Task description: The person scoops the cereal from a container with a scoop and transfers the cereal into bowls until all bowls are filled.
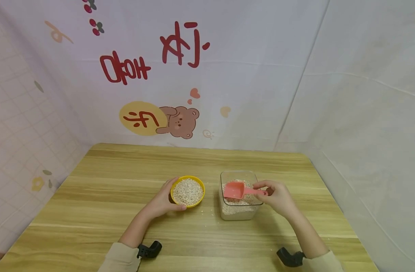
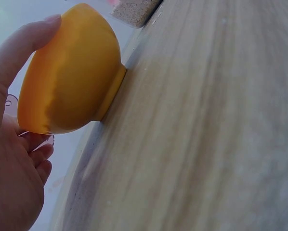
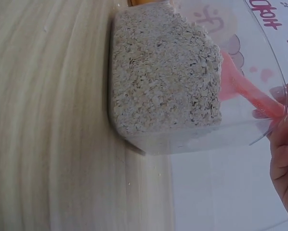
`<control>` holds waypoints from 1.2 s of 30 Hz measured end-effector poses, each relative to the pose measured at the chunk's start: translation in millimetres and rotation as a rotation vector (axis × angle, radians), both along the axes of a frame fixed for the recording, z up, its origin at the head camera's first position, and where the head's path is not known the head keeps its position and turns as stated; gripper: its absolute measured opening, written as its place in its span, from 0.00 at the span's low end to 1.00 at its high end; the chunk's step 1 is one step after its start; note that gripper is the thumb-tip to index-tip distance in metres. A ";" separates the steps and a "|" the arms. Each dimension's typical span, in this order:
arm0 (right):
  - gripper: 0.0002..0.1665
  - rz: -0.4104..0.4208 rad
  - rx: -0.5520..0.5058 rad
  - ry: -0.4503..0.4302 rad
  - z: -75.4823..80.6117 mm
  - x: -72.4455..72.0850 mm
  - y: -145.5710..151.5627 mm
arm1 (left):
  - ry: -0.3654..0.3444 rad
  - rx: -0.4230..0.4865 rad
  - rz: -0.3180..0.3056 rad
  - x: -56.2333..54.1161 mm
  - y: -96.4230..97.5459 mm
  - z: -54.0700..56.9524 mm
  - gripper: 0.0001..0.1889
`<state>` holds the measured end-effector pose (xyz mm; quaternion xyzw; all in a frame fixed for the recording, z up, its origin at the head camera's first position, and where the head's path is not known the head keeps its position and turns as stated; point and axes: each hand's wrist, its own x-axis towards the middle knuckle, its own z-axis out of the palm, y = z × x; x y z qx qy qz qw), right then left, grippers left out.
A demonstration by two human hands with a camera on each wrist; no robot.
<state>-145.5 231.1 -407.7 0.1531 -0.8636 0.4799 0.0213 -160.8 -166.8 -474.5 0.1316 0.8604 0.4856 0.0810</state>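
A yellow bowl (image 1: 173,199) filled with rolled oats (image 1: 188,192) stands on the table. My left hand (image 1: 166,199) grips its left side, thumb at the near rim and fingers around the far side; the left wrist view shows the bowl's outer wall (image 2: 76,72) between thumb and fingers. To the right is a clear square container (image 1: 239,216) partly filled with oats (image 3: 163,72). My right hand (image 1: 277,198) pinches the handle of a pink scoop (image 1: 234,190) at the container's right rim. The scoop's head lies inside the container, over the oats.
A few loose flakes lie on the wooden table (image 1: 190,241) between bowl and container. Behind the table hangs a white printed cloth (image 1: 248,94), with more cloth on both sides. Each wrist carries a black camera mount (image 1: 290,257).
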 end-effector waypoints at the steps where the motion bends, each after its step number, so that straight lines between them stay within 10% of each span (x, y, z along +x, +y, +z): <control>1: 0.12 0.001 0.005 0.013 -0.3 0.5 0.3 | 0.000 0.000 -0.001 -0.2 -0.2 -0.1 0.62; 20: 0.12 -0.051 0.006 0.107 34.6 24.3 -9.1 | 0.012 -0.008 -0.026 -2.7 -3.7 1.6 0.62; 36: 0.13 -0.090 0.009 0.164 8.1 -0.2 20.0 | 0.106 -0.109 -0.056 -2.6 -17.9 18.4 0.56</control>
